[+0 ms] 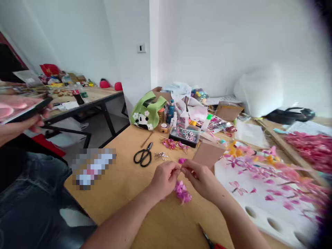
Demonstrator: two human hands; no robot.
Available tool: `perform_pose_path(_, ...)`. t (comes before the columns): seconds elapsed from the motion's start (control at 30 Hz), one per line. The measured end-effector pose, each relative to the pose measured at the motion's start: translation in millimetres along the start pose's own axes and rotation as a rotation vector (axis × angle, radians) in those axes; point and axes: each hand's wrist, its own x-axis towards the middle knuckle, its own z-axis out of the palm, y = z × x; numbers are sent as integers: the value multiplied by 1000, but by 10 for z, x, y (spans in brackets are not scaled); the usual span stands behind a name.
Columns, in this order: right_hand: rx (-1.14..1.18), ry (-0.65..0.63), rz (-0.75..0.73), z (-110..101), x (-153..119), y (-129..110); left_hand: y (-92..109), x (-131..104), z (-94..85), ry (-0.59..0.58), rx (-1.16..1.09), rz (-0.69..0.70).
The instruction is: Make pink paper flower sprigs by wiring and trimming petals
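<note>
Over the table, my left hand and my right hand meet with fingertips pinched together. Whatever lies between the fingertips is thin and too small to make out. Just below the pinch shows a cluster of purple-pink flowers, and a smaller purple bloom peeks out above the fingers. I cannot tell whether either is joined to what I hold. Black-handled scissors lie beyond my left hand, near a small pile of beads. At the near edge is a red-handled tool, partly cut off.
On the right, a white foam board carries pink and orange flower sprays. Behind my hands are a brown card, a black bead box and a green bag. At left, another person's hand holds a phone-like device.
</note>
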Motion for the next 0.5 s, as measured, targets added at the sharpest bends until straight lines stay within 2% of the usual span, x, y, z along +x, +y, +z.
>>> perform_pose_path(0.1,38,-13,45,-32,1,54,-3,24,-12,-50,-129,-92)
perform_pose_path(0.23,122,-36,108,-42,10,102,-1,51,-38,-57,-192,-132)
perform_pose_path(0.5,248,-103,120,15,33,155,-5,53,-37,64,-58,92)
